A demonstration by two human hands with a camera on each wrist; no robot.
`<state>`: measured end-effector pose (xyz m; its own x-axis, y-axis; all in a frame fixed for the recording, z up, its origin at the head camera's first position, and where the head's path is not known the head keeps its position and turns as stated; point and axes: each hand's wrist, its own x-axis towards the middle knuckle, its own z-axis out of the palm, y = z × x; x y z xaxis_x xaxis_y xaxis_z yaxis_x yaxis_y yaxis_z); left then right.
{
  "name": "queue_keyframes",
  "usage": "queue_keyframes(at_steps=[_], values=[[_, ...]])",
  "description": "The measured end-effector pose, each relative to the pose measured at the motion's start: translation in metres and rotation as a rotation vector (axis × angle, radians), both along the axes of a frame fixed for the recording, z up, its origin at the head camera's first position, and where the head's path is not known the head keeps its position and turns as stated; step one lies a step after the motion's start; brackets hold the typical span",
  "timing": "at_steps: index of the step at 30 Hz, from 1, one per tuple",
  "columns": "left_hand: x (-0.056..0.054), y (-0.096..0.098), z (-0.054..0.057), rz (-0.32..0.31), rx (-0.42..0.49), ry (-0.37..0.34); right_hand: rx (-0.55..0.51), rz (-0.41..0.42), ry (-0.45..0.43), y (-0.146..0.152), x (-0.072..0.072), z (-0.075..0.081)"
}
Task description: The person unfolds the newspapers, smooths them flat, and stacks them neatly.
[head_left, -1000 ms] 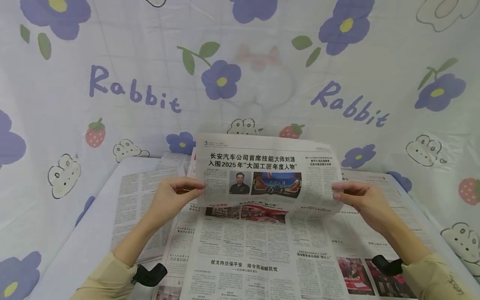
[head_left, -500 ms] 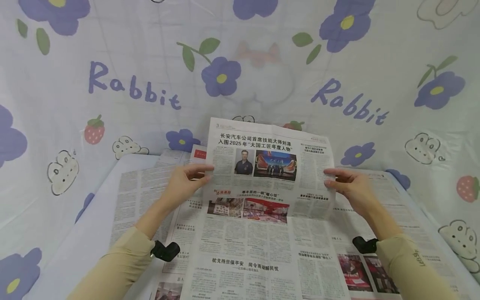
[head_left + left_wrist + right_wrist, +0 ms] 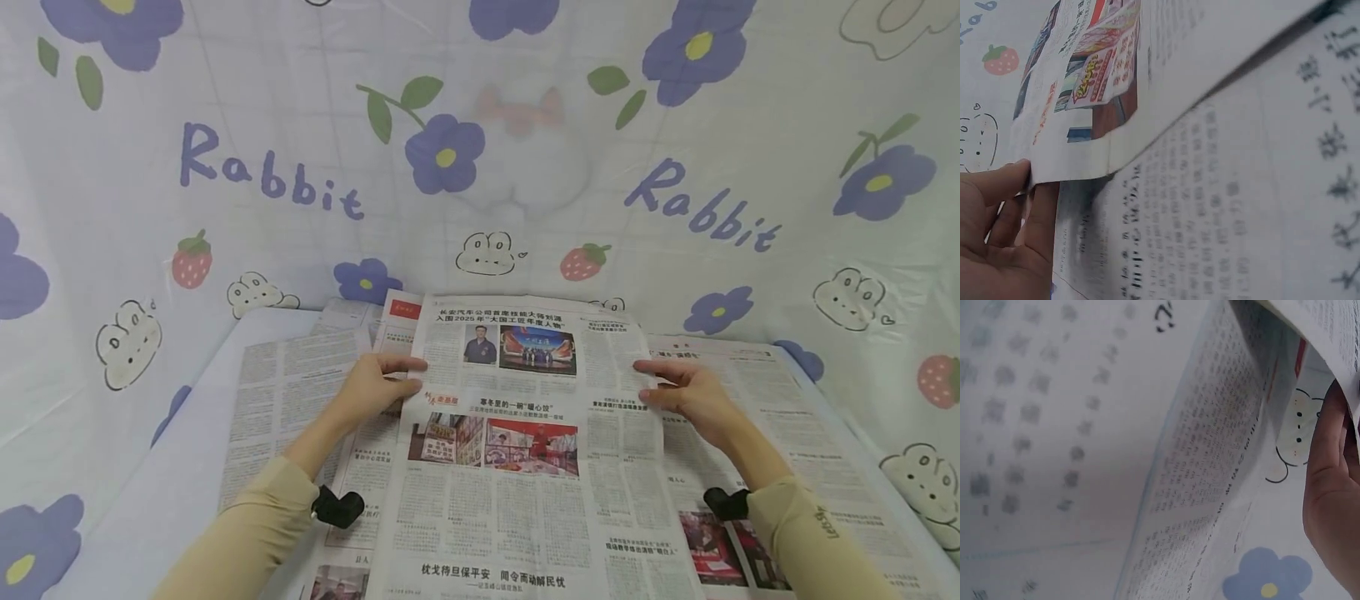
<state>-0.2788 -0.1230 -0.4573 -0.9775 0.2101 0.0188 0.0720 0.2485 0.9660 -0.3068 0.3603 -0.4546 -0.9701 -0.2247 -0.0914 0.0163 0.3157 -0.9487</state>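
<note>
Newspaper (image 3: 517, 500) with Chinese headlines and colour photos runs from the middle of the head view down to its bottom edge, its upper part held up off the sheets below. The left hand (image 3: 375, 387), just left of centre, pinches the paper's left margin, thumb and fingers near each other; at lower left in the left wrist view its fingertips meet the curling edge. The right hand (image 3: 697, 396), right of centre, has the opposite margin in a similar pinch, and at the right edge of the right wrist view its fingers go partly behind the page. More newsprint lies underneath: a grey printed sheet (image 3: 285, 417) at left and a sheet with red photos (image 3: 780, 433) at right. A white table (image 3: 187, 450) shows at lower left. Beige sleeves (image 3: 247, 525), a black device (image 3: 341, 507) at each cuff, enter from the lower corners, and a white curtain (image 3: 300, 83) printed with purple flowers, rabbits and strawberries fills the upper half
</note>
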Motion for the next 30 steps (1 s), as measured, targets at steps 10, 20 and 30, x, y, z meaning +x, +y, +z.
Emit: queue_keyframes(at_steps=[10, 20, 30], values=[[-0.002, -0.009, -0.020, 0.024, 0.162, -0.152, -0.195, -0.068, -0.171, -0.009, -0.005, -0.017], [-0.005, -0.013, -0.025, 0.060, 0.297, -0.292, -0.291, -0.111, -0.305, -0.003, -0.007, -0.023], [-0.005, -0.015, -0.033, 0.068, 0.335, -0.351, -0.336, -0.105, -0.371, -0.001, -0.008, -0.022]])
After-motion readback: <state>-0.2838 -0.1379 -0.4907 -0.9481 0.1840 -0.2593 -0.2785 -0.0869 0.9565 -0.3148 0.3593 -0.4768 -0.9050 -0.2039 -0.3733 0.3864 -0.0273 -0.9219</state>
